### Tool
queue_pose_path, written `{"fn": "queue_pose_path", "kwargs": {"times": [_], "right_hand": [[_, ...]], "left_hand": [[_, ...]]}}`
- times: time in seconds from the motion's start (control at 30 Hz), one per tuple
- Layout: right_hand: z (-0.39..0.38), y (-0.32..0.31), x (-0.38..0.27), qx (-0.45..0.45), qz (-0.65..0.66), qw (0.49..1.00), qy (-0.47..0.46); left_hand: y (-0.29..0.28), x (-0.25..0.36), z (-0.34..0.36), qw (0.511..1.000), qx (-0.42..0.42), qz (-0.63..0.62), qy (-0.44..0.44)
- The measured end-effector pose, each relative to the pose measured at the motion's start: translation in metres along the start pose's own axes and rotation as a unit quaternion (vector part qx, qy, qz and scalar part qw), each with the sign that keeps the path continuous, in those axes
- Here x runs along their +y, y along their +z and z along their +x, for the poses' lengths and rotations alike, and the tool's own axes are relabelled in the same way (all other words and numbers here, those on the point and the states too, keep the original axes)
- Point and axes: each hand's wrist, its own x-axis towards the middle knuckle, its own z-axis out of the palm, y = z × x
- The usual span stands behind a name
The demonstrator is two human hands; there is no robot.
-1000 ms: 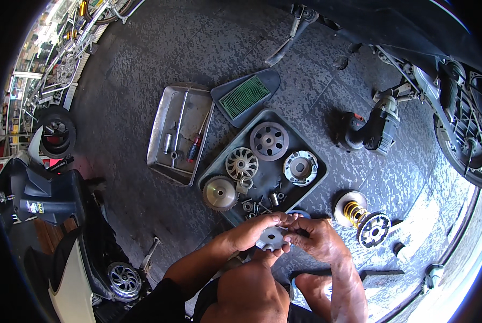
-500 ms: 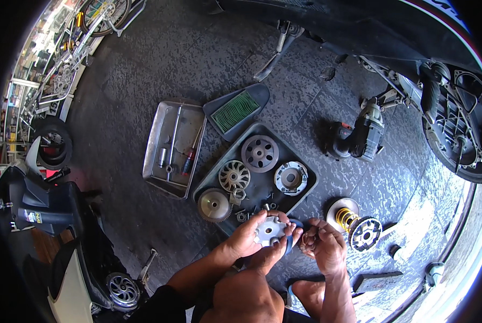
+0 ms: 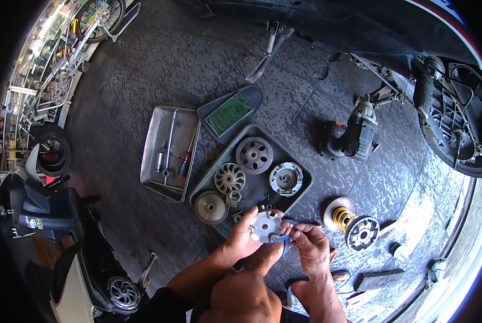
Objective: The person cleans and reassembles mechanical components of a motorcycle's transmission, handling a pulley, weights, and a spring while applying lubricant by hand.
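Observation:
My left hand (image 3: 242, 237) grips a round silver variator ramp plate (image 3: 265, 226) by its left edge. The plate has a small centre hole and notches round its rim. Just right of it, my right hand (image 3: 312, 245) is closed, thumb and fingertips pinched together. Whatever lies between those fingertips is too small to make out. Below both hands shows my foot in a blue flip-flop (image 3: 285, 245). Beyond them a dark tray (image 3: 308, 189) bears a toothed pulley disc (image 3: 211, 208), a finned fan disc (image 3: 229, 178), a clutch bell (image 3: 254, 155) and a clutch shoe assembly (image 3: 286, 178).
A metal tray (image 3: 147, 156) with a ratchet and screwdriver (image 3: 184, 164) lies left, beside a green air filter (image 3: 229, 114). Rightward are an impact wrench (image 3: 362, 132) and a clutch assembly with yellow spring (image 3: 343, 218). Scooters stand at left (image 3: 58, 210) and upper right (image 3: 451, 118).
My right hand has moved left, nearer to the plate, and its fingers have gone from curled to pinched. The plate remains in my left hand. The whole view has shifted slightly.

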Motion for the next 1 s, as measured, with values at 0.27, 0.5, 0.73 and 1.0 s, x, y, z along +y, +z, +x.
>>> {"fn": "queue_pose_path", "kwargs": {"times": [0.27,0.5,0.73,1.0], "right_hand": [[0.001,0.016,0.015,0.05,0.131,0.99,0.022],[-0.008,0.026,0.029,0.057,0.12,0.989,0.067],[-0.003,0.026,0.032,0.089,0.03,0.996,-0.004],[0.003,0.014,-0.001,0.049,-0.385,0.915,-0.115]], "left_hand": [[0.007,-0.002,0.004,0.997,-0.022,-0.059,0.036],[0.01,-0.004,0.005,0.997,0.02,-0.005,0.079],[0.01,-0.006,0.005,0.997,-0.055,-0.009,0.062],[0.008,-0.009,0.003,0.989,-0.088,-0.117,-0.021]]}}
